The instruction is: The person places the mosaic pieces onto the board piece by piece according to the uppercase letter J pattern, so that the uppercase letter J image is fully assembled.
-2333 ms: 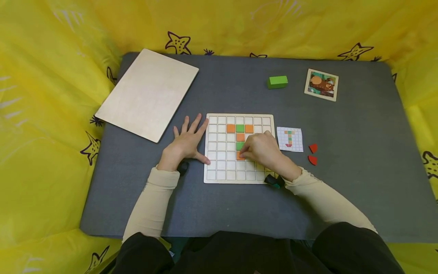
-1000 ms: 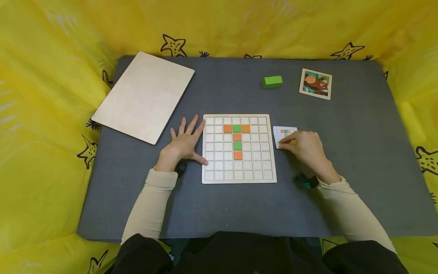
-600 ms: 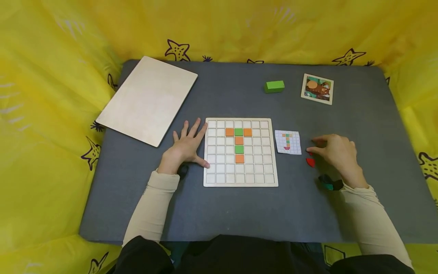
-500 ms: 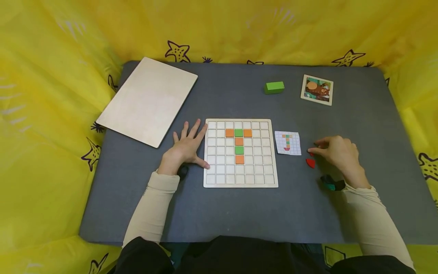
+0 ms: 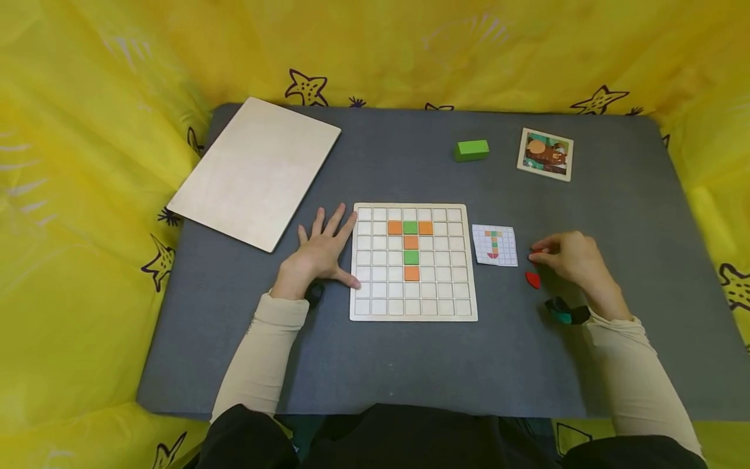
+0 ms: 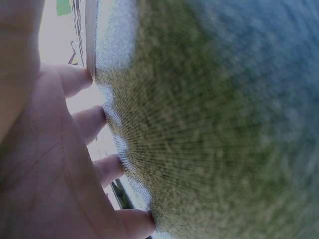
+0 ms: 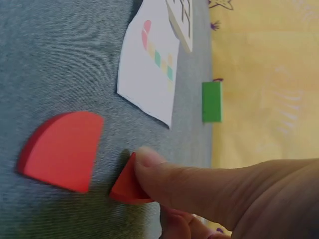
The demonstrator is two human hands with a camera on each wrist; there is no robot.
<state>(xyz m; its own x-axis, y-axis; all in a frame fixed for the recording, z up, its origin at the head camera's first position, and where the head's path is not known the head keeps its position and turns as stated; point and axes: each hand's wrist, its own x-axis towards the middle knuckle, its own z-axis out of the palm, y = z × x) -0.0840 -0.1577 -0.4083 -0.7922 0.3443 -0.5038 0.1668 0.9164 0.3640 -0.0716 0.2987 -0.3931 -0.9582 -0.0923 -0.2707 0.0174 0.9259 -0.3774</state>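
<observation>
My left hand (image 5: 316, 254) lies with spread fingers on the table, its thumb and index fingertip at the left edge of the wooden grid board (image 5: 375, 306). Several orange and green square tiles (image 5: 411, 257) form a T in the board's cells. To the right of the paper pattern card (image 5: 495, 245), my right hand (image 5: 577, 260) pinches a red quarter-circle piece (image 7: 128, 184) between thumb and fingers, low at the tabletop. Partly covered by the thumb, that piece shows beside a second red quarter-circle piece (image 7: 65, 152), which lies loose on the table.
A large plain wooden board (image 5: 254, 172) lies slanted at the back left. Toward the back right are a green block (image 5: 471, 150) and a small framed bear picture puzzle (image 5: 545, 154). Yellow cloth (image 5: 375, 52) with starfish drawings surrounds the grey table (image 5: 375, 365).
My right hand has left the lowest orange tile on the grid board, crossed right over the pattern card and taken the farther red piece between its fingers. The left hand has stayed put.
</observation>
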